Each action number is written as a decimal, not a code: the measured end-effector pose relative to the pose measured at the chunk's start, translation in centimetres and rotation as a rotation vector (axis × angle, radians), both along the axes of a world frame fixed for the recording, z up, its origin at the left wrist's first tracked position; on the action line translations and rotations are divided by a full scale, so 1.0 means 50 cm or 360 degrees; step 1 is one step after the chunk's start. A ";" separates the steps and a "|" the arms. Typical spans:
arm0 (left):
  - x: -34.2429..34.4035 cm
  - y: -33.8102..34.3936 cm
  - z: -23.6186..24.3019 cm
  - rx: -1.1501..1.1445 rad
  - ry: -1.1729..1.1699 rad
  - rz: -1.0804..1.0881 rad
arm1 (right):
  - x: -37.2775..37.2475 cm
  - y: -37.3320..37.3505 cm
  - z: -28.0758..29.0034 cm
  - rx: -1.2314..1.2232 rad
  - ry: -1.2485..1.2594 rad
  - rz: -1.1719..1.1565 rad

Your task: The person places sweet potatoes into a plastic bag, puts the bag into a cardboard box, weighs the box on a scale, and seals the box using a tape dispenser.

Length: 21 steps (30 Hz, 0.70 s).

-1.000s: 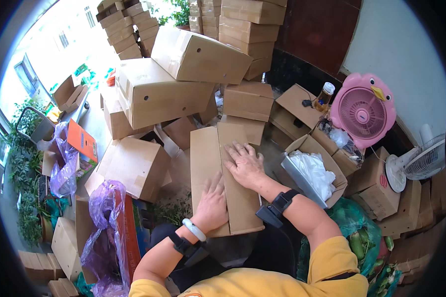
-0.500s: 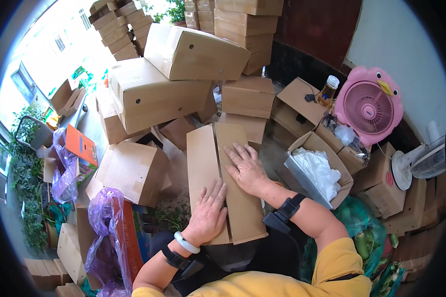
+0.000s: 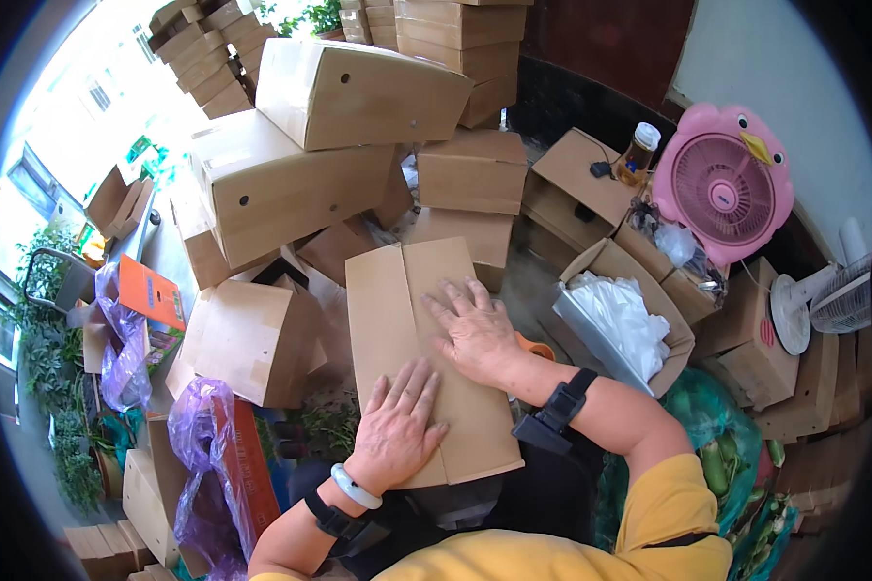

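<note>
In front of me stands a brown cardboard box (image 3: 378,290), its two long top flaps folded down so their edges meet along a seam. My left hand (image 3: 399,421) lies flat on the near part of the left flap, fingers stretched and reaching toward the seam. Farther up, my right hand (image 3: 473,327) rests with spread fingers on the right flap. Neither hand grips anything. Beside my right wrist, an orange ring-shaped thing (image 3: 545,351) shows partly, the rest hidden behind the arm and box.
Large closed boxes (image 3: 329,194) are piled beyond. To the right are a box of white plastic bags (image 3: 620,315), a pink fan (image 3: 725,189), a bottle (image 3: 638,155) and a green net bag of vegetables (image 3: 715,465). Purple plastic (image 3: 203,436) hangs at left.
The gap between the two flaps has closed, and they now lie flatter edge to edge. Both hands stay pressed on the box, the right one slightly lower. The view has shifted a little.
</note>
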<state>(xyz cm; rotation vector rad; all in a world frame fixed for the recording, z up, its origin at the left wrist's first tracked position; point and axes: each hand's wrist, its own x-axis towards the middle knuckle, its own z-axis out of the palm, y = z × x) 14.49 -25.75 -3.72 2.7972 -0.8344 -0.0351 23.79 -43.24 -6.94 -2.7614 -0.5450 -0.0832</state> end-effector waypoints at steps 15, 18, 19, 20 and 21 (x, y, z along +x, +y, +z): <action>0.013 0.001 0.006 0.0141 0.0110 -0.0012 | 0.134 -0.019 0.048 0.0141 0.0233 0.0363; 0.015 -0.005 0.010 0.0106 0.0106 -0.0006 | 0.187 0.017 0.018 0.0224 -0.0127 0.0354; 0.019 -0.005 0.009 0.0107 0.0125 -0.0017 | 0.198 0.026 -0.001 0.0043 -0.0124 0.0417; 0.027 -0.005 0.012 0.0108 0.0112 -0.0025 | 0.209 0.028 -0.020 -0.0138 -0.0120 0.0479; 0.029 0.005 0.018 0.0123 0.0111 -0.0002 | 0.211 0.041 -0.022 -0.0117 -0.0094 0.0497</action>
